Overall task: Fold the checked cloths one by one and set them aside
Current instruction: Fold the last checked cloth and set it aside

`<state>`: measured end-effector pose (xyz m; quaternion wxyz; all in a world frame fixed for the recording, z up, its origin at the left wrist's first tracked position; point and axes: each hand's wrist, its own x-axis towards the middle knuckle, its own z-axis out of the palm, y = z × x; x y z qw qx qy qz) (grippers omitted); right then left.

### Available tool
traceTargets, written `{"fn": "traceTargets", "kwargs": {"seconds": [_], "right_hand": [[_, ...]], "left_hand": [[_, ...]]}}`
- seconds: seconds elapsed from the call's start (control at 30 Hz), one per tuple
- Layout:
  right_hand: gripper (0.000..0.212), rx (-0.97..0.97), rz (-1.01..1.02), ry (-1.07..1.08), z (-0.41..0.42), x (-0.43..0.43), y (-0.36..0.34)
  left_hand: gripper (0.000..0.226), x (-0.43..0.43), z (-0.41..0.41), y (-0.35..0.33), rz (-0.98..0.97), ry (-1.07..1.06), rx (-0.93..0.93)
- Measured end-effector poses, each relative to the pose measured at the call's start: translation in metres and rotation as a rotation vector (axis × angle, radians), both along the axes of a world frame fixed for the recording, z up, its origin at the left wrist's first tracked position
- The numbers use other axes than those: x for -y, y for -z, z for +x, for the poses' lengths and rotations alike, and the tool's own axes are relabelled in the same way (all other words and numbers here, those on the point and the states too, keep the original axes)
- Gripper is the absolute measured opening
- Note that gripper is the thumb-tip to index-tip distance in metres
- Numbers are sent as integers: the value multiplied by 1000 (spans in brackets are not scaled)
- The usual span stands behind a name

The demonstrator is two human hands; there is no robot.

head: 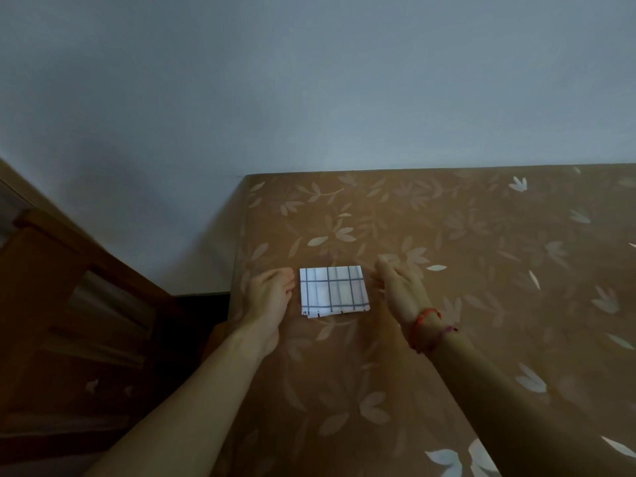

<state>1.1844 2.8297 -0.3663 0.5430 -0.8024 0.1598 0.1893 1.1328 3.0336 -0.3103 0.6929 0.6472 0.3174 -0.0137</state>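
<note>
Checked cloth (333, 291), white with dark grid lines, lies folded into a small flat rectangle on the brown leaf-patterned table cover (481, 270). My left hand (270, 297) sits just left of the cloth, fingers relaxed and reaching toward its upper left corner; whether they touch it I cannot tell. My right hand (399, 287) is just right of the cloth and apart from it, fingers loosely curled and holding nothing. A red thread bracelet (421, 327) circles that wrist. Wooden furniture (69, 304) stands well left of the cloth, and a pale wall (309, 80) rises behind it.
</note>
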Motion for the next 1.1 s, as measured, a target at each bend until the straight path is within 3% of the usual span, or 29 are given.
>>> {"fn": "traceTargets", "kwargs": {"seconds": [0.07,0.17,0.53,1.0,1.1], "right_hand": [[42,92,123,37,0,-18,-23],[44,116,220,54,-5,-27,-40],[47,88,251,66,-3,-30,-49],[48,72,240,77,-9,-27,-44],[39,102,209,34,-12,-24,-43]], "left_hand": [[30,0,-1,-5,-90,3,-18],[22,4,-1,-3,-95,35,-18],[31,10,-5,-7,-174,38,-26],[19,9,-5,-8,-109,33,9],[21,5,-8,-5,-25,57,11]]}}
